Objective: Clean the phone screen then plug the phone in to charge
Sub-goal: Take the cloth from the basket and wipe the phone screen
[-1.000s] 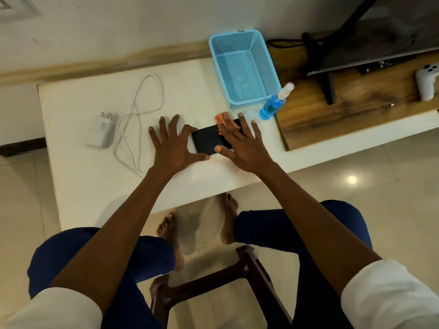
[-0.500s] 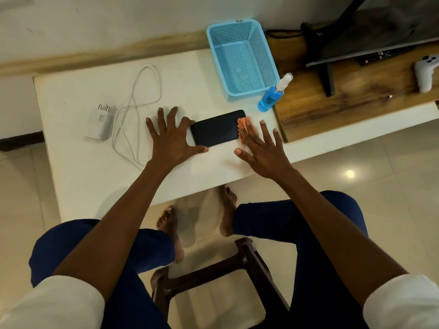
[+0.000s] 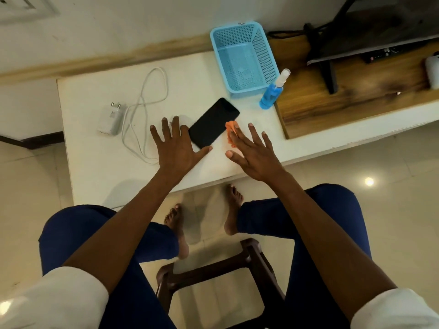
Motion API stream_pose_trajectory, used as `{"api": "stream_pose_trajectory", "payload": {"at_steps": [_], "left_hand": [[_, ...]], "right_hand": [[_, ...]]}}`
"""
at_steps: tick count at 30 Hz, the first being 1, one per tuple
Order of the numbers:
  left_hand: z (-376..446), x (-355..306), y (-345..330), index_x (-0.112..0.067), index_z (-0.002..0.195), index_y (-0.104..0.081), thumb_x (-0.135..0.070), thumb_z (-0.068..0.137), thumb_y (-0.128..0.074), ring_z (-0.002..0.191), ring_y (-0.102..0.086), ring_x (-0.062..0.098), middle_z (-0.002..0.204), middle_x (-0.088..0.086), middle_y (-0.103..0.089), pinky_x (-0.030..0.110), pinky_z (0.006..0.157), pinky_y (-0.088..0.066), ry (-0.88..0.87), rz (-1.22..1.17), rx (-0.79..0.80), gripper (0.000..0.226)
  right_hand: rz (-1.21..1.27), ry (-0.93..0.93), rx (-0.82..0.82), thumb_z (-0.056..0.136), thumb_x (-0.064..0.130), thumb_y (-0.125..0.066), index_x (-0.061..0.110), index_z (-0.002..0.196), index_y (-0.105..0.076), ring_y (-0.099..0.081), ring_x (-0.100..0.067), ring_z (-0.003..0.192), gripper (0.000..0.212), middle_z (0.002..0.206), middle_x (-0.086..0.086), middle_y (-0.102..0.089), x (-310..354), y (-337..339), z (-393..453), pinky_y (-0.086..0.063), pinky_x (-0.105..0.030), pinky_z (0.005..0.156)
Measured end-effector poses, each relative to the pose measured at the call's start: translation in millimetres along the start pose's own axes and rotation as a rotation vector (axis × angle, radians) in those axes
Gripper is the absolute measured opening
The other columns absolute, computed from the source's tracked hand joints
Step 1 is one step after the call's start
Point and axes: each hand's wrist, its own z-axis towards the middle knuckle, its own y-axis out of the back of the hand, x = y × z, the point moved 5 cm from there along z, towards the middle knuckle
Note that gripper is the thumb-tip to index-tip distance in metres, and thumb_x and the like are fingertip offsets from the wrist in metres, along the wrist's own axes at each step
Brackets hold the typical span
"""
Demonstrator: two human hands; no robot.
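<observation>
Fingers [image 3: 238, 136] of right hand [image 3: 253, 154] straight, spread, pressing orange cloth [image 3: 231, 131] at the near-right edge of phone [image 3: 213, 122]. Left hand [image 3: 177, 144] flat, fingers splayed, thumb against the phone's near end. Wiping seemingly under way; charging not begun: charger [image 3: 110, 118] and cable [image 3: 145, 110] idle on white surface [image 3: 95, 162]. Screen dark, face up, angled diagonally.

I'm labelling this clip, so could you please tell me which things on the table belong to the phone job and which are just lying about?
For the job:
phone
orange cloth
spray bottle
charger plug
white cable

Lying about:
blue basket
remote
white controller
</observation>
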Motion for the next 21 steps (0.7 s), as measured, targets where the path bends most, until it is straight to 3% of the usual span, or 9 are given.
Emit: {"api": "stream_pose_trajectory", "payload": {"at_steps": [6, 10, 14, 16, 18, 21], "left_hand": [[-33.9, -20.0, 6.4, -0.013, 0.129, -0.056, -0.09, 0.075, -0.035, 0.146, -0.025, 0.04, 0.156, 0.013, -0.036, 0.065, 0.114, -0.007, -0.025, 0.051, 0.024, 0.096], [-48.3, -34.3, 5.8, -0.021, 0.123, -0.061, -0.075, 0.086, -0.044, 0.147, -0.024, 0.036, 0.156, 0.01, -0.036, 0.062, 0.116, -0.007, -0.105, -0.046, 0.061, 0.068], [-46.5, -45.3, 7.5, -0.022, 0.118, -0.066, -0.045, 0.094, -0.057, 0.144, -0.03, 0.037, 0.153, 0.012, -0.04, 0.056, 0.117, -0.016, -0.272, -0.158, 0.049, 0.035], [-34.1, -46.8, 16.2, -0.018, 0.113, -0.068, -0.029, 0.093, -0.061, 0.132, -0.045, 0.037, 0.143, 0.014, -0.05, 0.049, 0.109, -0.031, -0.315, -0.218, 0.027, 0.024], [-12.5, -43.8, 29.5, -0.016, 0.113, -0.065, -0.017, 0.092, -0.059, 0.11, -0.058, 0.035, 0.127, 0.013, -0.058, 0.042, 0.091, -0.041, -0.259, -0.246, 0.011, 0.022], [27.6, -43.9, 46.4, -0.018, 0.131, -0.054, -0.006, 0.085, -0.055, 0.098, -0.057, 0.037, 0.123, 0.011, -0.055, 0.039, 0.079, -0.04, -0.235, -0.169, 0.019, 0.048]], "right_hand": [[0.024, -0.054, -0.029, 0.083, 0.081, 0.007, 0.035, 0.157, 0.001, 0.007, -0.021, 0.153, 0.087, 0.166, 0.013, 0.005, -5.2, 0.3, -19.8, -0.003, -0.055, 0.122], [0.034, -0.106, -0.048, 0.081, 0.084, 0.009, 0.035, 0.157, -0.009, 0.002, -0.022, 0.154, 0.092, 0.166, 0.012, -0.002, -20.2, 1.8, -30.0, -0.004, -0.055, 0.121], [0.082, -0.153, -0.048, 0.08, 0.085, 0.008, 0.036, 0.157, -0.009, 0.0, -0.021, 0.154, 0.093, 0.166, 0.012, -0.005, -33.1, 4.2, -36.1, -0.004, -0.055, 0.119], [0.089, -0.161, -0.051, 0.081, 0.085, 0.007, 0.036, 0.157, -0.008, -0.001, -0.022, 0.154, 0.092, 0.166, 0.012, -0.005, -36.9, 6.3, -38.9, -0.005, -0.056, 0.119], [0.117, -0.166, -0.048, 0.08, 0.086, 0.006, 0.037, 0.157, -0.004, -0.004, -0.022, 0.154, 0.091, 0.166, 0.013, -0.004, -37.4, 8.3, -40.1, -0.008, -0.056, 0.119], [0.182, -0.156, -0.048, 0.079, 0.086, 0.005, 0.037, 0.157, -0.003, -0.01, -0.024, 0.153, 0.093, 0.166, 0.012, -0.002, -31.5, 12.8, -39.3, -0.015, -0.058, 0.119]]}}
